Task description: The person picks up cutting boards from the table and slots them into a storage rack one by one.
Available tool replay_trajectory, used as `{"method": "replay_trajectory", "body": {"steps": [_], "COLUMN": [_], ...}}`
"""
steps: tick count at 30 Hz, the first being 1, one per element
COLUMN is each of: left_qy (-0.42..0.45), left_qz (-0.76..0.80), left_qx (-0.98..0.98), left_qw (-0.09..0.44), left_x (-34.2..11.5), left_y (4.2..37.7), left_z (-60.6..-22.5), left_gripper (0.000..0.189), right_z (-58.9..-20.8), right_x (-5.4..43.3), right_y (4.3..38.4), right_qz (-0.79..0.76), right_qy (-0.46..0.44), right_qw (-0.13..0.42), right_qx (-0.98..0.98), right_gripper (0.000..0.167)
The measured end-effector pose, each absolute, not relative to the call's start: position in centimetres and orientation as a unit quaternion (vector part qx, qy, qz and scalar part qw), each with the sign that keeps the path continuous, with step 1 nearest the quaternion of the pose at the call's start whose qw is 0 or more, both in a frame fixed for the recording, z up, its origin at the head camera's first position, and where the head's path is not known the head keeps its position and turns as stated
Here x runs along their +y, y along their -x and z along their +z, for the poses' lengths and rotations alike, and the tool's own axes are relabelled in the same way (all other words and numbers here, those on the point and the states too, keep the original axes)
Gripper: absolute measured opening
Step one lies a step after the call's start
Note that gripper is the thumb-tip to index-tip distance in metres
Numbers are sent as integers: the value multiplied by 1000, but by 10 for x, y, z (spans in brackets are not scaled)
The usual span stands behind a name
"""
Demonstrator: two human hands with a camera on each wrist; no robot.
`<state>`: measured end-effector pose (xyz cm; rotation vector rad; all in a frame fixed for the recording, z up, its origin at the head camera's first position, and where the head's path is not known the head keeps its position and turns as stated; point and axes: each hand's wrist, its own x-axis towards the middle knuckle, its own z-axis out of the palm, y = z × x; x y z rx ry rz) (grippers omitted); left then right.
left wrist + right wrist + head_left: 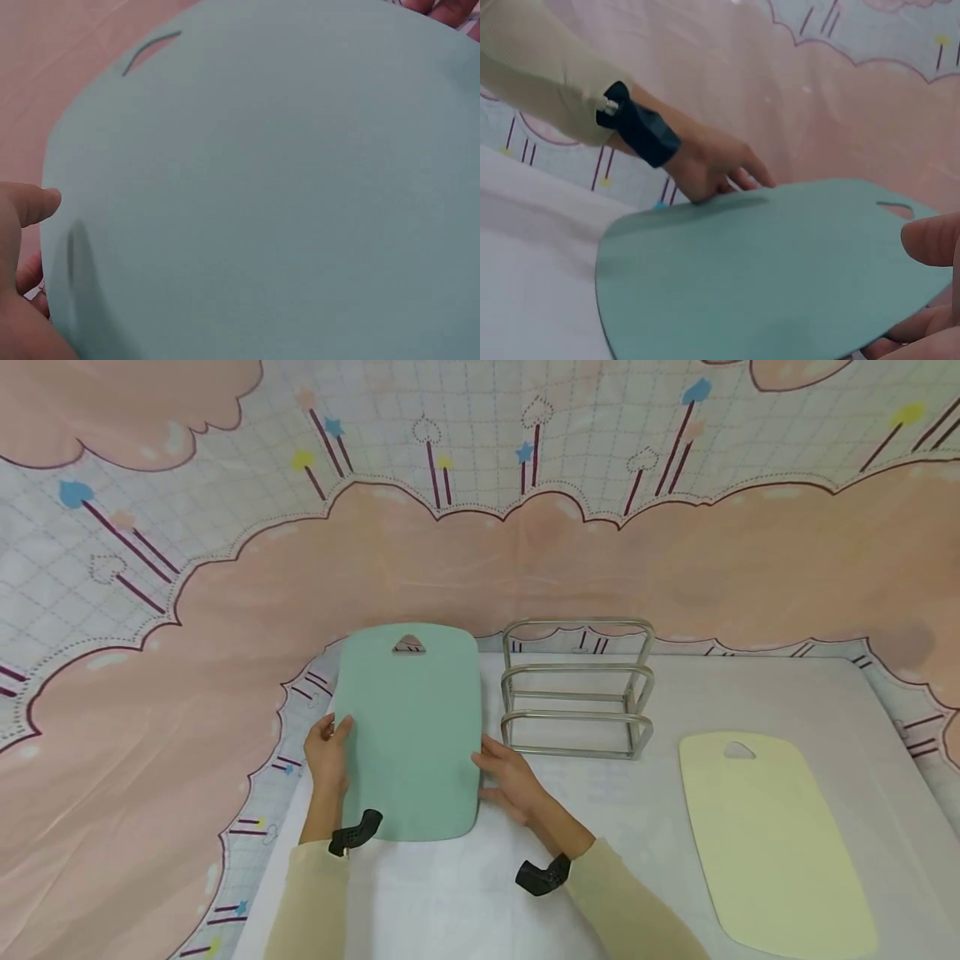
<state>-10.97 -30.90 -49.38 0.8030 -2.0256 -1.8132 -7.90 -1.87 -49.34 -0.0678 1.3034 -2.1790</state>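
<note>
Both hands hold a mint-green cutting board by its long sides, its cut-out handle at the top. At the left edge, my left hand has its thumb at the front face and its fingers curled behind. My right hand grips the opposite edge, the thumb over the front and other fingers underneath. Just right of the board stands a metal rack with several upright rails and nothing in its slots. A pale yellow cutting board lies flat on the table at the right.
A white cloth covers the table. Behind it and along the left hangs a pink patterned curtain, close to the back of the rack. Each wrist wears a black camera mount.
</note>
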Motion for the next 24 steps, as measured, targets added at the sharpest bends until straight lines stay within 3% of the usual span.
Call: {"method": "replay_trajectory", "body": {"steps": [11, 24], "left_qy": [-226, -154], "left_qz": [-676, -631], "left_qx": [-667, -731], "left_qw": [218, 207], "left_x": [-297, -299], "left_y": [104, 96], "left_z": [-472, -456], "left_gripper": [41, 54], "right_z": [-471, -462], "right_x": [-22, -23], "right_y": [79, 80], "right_qz": [-798, -781], "right_qy": [94, 125], "right_qw": [286, 266], "right_qx": [523, 550], "right_gripper": [70, 79]}}
